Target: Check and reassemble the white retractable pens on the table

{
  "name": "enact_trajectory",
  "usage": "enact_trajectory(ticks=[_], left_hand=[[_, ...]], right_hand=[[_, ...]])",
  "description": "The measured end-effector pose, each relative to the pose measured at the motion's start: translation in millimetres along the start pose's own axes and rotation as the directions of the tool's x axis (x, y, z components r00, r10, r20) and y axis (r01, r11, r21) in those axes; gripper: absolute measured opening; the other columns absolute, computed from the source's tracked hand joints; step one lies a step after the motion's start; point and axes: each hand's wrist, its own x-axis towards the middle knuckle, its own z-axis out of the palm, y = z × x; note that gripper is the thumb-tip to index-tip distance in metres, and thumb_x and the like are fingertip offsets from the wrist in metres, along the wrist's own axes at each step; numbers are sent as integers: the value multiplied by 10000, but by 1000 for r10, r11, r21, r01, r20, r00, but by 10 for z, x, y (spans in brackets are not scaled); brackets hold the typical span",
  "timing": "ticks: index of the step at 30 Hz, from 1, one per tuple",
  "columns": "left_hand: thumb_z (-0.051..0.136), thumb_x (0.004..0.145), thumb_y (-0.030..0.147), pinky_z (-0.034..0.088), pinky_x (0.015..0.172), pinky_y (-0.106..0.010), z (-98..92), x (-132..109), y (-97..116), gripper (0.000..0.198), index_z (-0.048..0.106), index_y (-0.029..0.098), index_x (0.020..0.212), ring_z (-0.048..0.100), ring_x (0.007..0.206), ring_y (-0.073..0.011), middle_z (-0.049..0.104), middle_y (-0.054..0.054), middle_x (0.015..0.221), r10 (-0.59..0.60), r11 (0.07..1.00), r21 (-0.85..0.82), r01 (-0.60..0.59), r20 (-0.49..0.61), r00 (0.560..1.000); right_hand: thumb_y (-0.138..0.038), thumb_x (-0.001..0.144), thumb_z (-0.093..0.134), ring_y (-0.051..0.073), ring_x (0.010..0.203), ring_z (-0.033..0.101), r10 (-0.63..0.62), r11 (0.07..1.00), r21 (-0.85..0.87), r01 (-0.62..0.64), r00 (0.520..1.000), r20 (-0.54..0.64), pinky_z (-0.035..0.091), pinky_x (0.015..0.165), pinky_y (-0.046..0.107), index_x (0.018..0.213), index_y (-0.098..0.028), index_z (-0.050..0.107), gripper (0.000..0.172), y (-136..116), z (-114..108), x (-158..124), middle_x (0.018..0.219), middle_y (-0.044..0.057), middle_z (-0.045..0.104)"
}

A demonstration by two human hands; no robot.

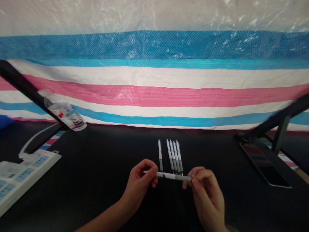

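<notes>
A person's two bare hands hold one pen between them, raised in front of the near ends of several other pens and lying nearly level across the view. The left hand has a narrow grip, thumb and fingers pinching the white end, a bit of which pokes out past the thumb. The right hand also has a narrow grip, its fingertips closed on the grey end. Beyond the hands, on the black surface, a group of four pens lies side by side, close together, white ends pointing away and grey ends toward the person. A single pen lies just left of that group, apart from it and pointed the same way. Well off to the right, a dark-screened phone lies flat near a black strut. On the left are a white power strip with a cable plugged in and a clear bottle. A striped sheet hangs behind everything.
</notes>
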Motion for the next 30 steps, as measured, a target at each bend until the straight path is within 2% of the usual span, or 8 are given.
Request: enact_trajectory(ticks=[2,4,9,11,14,19,21,30], left_hand=[[941,640,404,433,482,-144,-10,0,20,357,716,150,749,522,514,-57,600,37,584,23,998,-56,-27,-74,997],[979,571,377,445,499,-134,-20,19,39,381,751,149,774,536,536,-52,624,35,620,28,993,-112,-43,-136,990],[1007,501,362,472,518,-125,-63,121,11,442,810,136,827,560,557,-43,714,-13,744,-8,982,-185,-27,-185,983],[1002,515,374,472,517,-121,-81,161,-20,450,822,136,852,556,556,-39,744,-38,788,-18,983,-185,-14,-169,985],[987,556,388,462,512,-123,-94,194,-66,439,831,140,884,546,557,-42,759,-55,793,-47,983,-179,30,-91,995],[967,606,392,457,542,-140,-93,174,-118,385,833,153,876,553,569,-55,769,-62,772,-93,990,-102,96,33,995],[961,615,403,449,548,-146,-89,159,-117,362,831,158,848,548,568,-59,770,-57,759,-79,995,-63,82,35,996],[959,604,399,446,568,-165,-62,128,-50,328,796,145,732,566,581,-78,764,-44,717,-37,999,34,37,5,999]], right_hand=[[-296,982,635,111,679,592,166,985,41,-169,984,69,538,611,253,988,-233,611,67,52,2,-14,926,1,550],[-361,966,651,119,639,556,323,938,79,-336,935,146,526,567,254,1039,-220,632,159,95,19,-27,834,-5,546],[-538,885,681,139,621,544,573,762,94,-640,736,361,479,446,228,1088,-157,657,433,152,94,-79,847,51,615],[-625,873,657,115,560,525,625,698,44,-714,639,448,432,397,198,1088,-140,651,530,158,120,-103,835,57,634],[-708,872,616,71,451,469,667,656,-60,-752,542,511,359,373,159,1123,-126,626,634,170,138,-130,693,8,613],[-700,803,699,56,412,456,748,525,-144,-839,373,549,324,372,147,947,-120,622,602,231,125,-147,620,16,632],[-697,774,724,66,418,481,743,518,-137,-844,365,561,353,378,153,870,-126,616,589,252,112,-149,614,30,643],[-548,737,822,94,472,571,735,582,-150,-799,439,517,467,469,194,750,-116,636,471,215,95,-136,626,34,660]])
